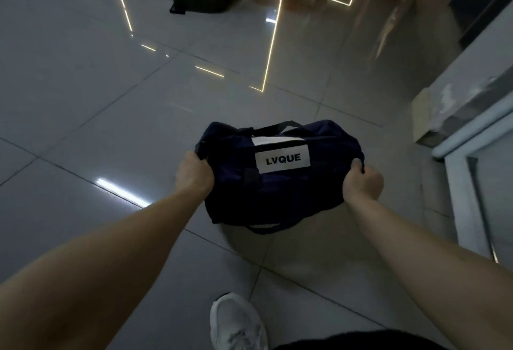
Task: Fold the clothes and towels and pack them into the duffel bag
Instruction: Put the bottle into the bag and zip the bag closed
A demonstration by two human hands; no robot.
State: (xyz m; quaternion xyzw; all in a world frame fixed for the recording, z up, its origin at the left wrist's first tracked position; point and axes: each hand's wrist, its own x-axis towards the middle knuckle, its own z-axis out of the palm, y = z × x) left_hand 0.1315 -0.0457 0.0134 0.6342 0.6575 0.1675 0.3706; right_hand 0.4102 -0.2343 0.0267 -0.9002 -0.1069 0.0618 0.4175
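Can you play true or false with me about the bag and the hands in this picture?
1. The left hand and the right hand each grip one end of the duffel bag. True.
2. The label on the bag says LVQUE. True.
3. The bag is bright red. False: it is dark navy.
4. The shoe at the bottom is black. False: it is white.
5. The floor is fluffy carpet. False: it is shiny tiles.

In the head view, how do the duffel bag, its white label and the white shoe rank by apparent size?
1. duffel bag
2. white shoe, nearer the camera, partly cropped
3. white label
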